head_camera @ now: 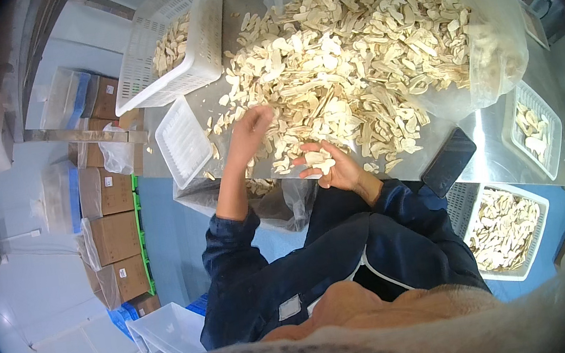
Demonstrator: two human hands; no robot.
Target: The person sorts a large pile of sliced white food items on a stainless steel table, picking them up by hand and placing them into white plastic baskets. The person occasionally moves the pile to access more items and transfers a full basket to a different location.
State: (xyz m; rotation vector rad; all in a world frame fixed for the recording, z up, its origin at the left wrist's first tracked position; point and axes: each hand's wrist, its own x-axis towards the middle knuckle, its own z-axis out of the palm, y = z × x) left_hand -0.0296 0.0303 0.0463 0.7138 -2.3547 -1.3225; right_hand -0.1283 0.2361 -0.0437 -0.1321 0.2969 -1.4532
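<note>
A broad heap of pale dried slices [323,76], of root or mushroom, covers the steel table before me. My right hand [337,167] is palm up at the table's near edge, with a few pale slices [320,160] resting on its fingers. Over the heap's near left side is my left hand [253,122], its fingers curled and blurred; whether it holds a slice cannot be made out. Left of that hand, a shallow white plastic tray [183,142] lies tilted against a large white slotted crate [206,53], which has slices inside.
A dark smartphone [449,162] lies at the table's near edge. Right of it are a small white basket [515,132] and, lower, a crate [542,229], both with slices. A bag-lined bin [291,202] stands below the edge. Clear plastic sheeting [497,55] borders the heap; cartons [115,239] are stacked left.
</note>
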